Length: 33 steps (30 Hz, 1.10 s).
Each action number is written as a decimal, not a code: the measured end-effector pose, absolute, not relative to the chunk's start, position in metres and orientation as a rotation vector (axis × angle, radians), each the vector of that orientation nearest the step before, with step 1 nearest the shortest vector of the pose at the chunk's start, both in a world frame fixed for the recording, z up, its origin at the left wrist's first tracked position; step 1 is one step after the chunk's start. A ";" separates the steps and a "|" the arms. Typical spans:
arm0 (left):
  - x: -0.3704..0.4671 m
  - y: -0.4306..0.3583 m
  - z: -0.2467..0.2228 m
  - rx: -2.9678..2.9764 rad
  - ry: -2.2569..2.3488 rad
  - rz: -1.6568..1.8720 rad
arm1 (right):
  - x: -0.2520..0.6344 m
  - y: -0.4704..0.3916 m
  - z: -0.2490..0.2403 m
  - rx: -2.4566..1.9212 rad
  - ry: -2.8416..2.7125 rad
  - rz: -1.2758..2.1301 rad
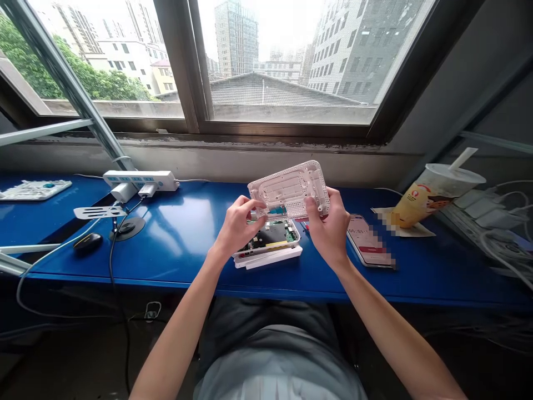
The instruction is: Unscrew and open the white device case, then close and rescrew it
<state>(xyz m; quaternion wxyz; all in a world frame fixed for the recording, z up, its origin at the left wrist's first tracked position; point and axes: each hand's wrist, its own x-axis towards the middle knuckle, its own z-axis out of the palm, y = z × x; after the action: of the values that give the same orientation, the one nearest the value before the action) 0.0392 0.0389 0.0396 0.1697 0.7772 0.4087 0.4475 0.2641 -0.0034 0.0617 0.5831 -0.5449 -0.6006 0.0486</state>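
A white plastic casing cover point(287, 191) with rows of small holes is tilted up in front of me, its inner side facing me. My right hand point(328, 222) grips its right end, thumb on the inside. At the lower left corner, my left hand point(241, 225) is closed with thumb and fingers pinching the edge. Below the cover lies an opened white device point(272, 236), with a black plate, green circuit board parts and a yellow strip showing. White flat pieces point(272, 260) lie under its front. Part of the device is hidden behind my left hand and the cover.
Right of my right hand lies a phone point(370, 241), and beyond it a drink cup with a straw point(437, 194). On the left are a power strip point(141, 180), a round-based stand point(127, 228) and a black mouse point(88, 243). Cables cross the blue desk point(175, 250).
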 end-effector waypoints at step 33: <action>0.068 0.006 0.055 2.875 1.475 1.247 | 0.258 0.000 0.064 -0.781 -1.284 1.396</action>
<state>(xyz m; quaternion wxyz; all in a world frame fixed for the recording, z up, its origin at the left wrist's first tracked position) 0.0681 0.0058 0.0546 -0.1602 0.8193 0.4204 0.3553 0.2581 0.0000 0.0638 0.5185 -0.3256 -0.5353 0.5819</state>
